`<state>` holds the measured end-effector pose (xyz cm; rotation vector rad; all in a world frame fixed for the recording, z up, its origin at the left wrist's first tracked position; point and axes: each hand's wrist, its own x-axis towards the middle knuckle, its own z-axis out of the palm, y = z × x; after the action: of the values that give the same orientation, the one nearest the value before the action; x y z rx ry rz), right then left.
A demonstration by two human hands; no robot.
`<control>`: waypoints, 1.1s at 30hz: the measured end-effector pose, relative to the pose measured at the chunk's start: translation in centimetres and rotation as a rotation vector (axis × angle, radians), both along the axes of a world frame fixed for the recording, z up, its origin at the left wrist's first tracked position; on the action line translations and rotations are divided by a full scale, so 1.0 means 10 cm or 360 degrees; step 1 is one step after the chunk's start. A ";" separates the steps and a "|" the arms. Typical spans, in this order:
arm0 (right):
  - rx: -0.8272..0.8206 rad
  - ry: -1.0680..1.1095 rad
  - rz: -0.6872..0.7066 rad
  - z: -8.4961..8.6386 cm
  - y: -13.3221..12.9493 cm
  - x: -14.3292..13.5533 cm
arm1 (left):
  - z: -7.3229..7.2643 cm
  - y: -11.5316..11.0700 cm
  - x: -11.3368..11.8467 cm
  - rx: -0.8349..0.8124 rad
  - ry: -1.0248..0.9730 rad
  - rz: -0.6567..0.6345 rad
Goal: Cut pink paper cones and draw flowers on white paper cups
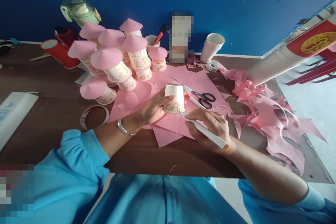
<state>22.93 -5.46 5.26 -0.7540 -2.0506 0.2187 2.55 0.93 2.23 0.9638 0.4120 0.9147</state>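
An upside-down white paper cup (174,97) is in my left hand (154,106), whose fingers wrap round its left side and back. Red flowers and yellowish leaves are drawn along the cup's lower rim. My right hand (210,126) is closed on a white marker (207,133) with an orange end, its tip at the cup's lower right edge. A second white marker with a red band (194,100) lies behind the cup, partly hidden. Beneath both hands are pink paper sheets (168,134). Black-handled scissors (206,100) rest right of the cup.
Several decorated cups with pink cone roofs (107,58) stand at the back left. A tape roll (94,117) lies left, a power strip (17,115) farther left. Pink scraps (273,119) and a long cup stack (278,61) are at right; stacked cups (212,47) stand behind.
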 end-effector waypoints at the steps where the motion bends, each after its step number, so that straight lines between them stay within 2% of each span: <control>1: 0.0007 -0.0001 0.0003 0.00 0.00 0.00 | 0.00 0.00 0.00 0.0000 0.0009 0.0007; 13: -0.0002 -0.0038 0.0012 -0.02 0.01 -0.01 | 0.02 -0.02 -0.01 0.0101 0.0127 -0.0027; 20: -0.0013 -0.0049 0.0010 -0.03 0.00 -0.02 | -0.04 -0.02 -0.04 0.0090 0.0114 -0.0046; 27: -0.0028 -0.0088 0.0027 -0.03 0.00 -0.02 | -0.01 -0.02 -0.02 0.0069 0.0112 -0.0048; 33: -0.0013 -0.0011 0.0030 0.03 -0.02 -0.01 | -0.04 -0.02 -0.01 -0.0016 0.0052 0.0023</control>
<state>22.86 -5.66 5.58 -0.7418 -2.0651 0.2354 2.46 0.78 1.82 0.9684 0.4512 0.9099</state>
